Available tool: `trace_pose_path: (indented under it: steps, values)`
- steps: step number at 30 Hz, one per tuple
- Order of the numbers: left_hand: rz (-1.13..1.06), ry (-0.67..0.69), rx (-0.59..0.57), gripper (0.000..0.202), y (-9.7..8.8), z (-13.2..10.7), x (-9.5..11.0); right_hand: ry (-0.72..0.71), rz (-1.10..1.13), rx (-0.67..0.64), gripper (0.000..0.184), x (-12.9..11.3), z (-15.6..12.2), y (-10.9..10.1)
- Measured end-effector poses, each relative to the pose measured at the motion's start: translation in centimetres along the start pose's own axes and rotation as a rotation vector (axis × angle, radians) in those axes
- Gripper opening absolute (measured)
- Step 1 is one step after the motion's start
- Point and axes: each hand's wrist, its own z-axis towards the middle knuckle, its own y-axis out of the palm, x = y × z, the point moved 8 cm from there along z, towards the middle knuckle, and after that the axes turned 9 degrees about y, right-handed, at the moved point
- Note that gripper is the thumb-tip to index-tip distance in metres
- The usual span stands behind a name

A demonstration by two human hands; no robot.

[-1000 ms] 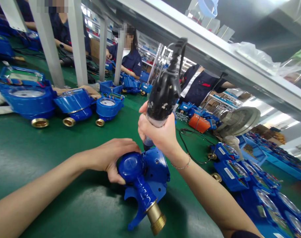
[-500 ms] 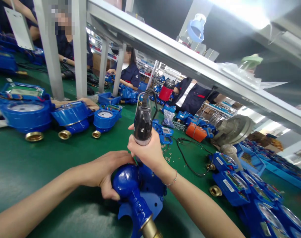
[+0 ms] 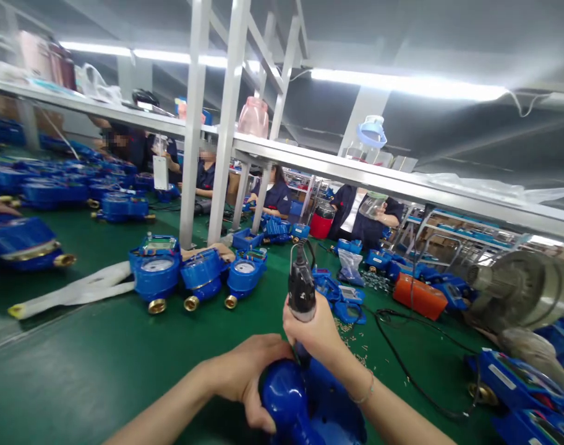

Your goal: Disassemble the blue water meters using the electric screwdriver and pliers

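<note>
My right hand (image 3: pixel 315 327) is wrapped round a black electric screwdriver (image 3: pixel 302 287), held upright with its cord at the top. Its lower end meets a blue water meter (image 3: pixel 286 395), turned with its rounded underside up; the very tip is hidden behind my fingers. Thumb and fingers of my left hand (image 3: pixel 254 374) clasp the left side of this meter's round body. The bottom of the meter runs out of view. Loose screws (image 3: pixel 356 346) lie scattered on the green table to the right of my right hand.
Several water meters (image 3: pixel 156 275) stand at left, others (image 3: pixel 518 383) at right. A white glove (image 3: pixel 87 287), an orange box (image 3: pixel 420 295), a black cable (image 3: pixel 402 364) and a grey fan (image 3: pixel 523 290) lie around. A metal shelf (image 3: pixel 328 162) crosses overhead; co-workers (image 3: pixel 356 213) sit beyond.
My view has tilted up and swung left, so hands and meter appear lower and further right. Both hands keep their holds. A clear jar now shows by a co-worker's hand.
</note>
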Motion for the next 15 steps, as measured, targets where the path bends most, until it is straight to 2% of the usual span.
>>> trace_pose_path:
  steps: [3, 6, 8, 11, 15]
  values:
    - [0.016, 0.019, -0.012, 0.094, 0.5, 0.4, -0.8, -0.008, 0.014, -0.022, 0.024, -0.5, 0.0, 0.3]
    - [0.041, 0.026, -0.025, 0.091, 0.3, 0.8, -0.6, -0.025, 0.033, -0.044, 0.023, -1.2, -0.3, 0.7]
    - [0.056, 0.013, -0.025, 0.093, -0.1, 0.8, 0.1, -0.029, 0.045, -0.061, 0.023, -1.6, -0.5, 0.8]
    - [0.077, 0.005, 0.019, 0.099, -1.3, 0.4, 2.4, -0.015, 0.063, -0.066, 0.024, -1.7, -0.7, 0.8]
    - [0.039, 0.015, 0.033, 0.083, -2.5, -0.6, 4.2, 0.016, 0.094, -0.083, 0.024, -1.9, -0.8, 0.4]
